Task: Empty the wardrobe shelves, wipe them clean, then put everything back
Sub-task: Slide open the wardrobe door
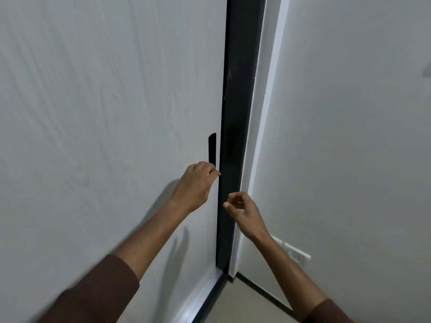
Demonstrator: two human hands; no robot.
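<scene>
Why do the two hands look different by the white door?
The left hand is higher, its fingers curled at the black handle on the wardrobe door. The right hand is lower, loosely curled, holding nothing, beside the dark door edge. Both wear brown sleeves.

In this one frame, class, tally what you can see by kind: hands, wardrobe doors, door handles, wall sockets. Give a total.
Hands: 2, the left hand at the handle, the right hand beside the door edge
Wardrobe doors: 1, the white door
Door handles: 1, the black handle
Wall sockets: 1, the white socket plate
Total: 5
</scene>
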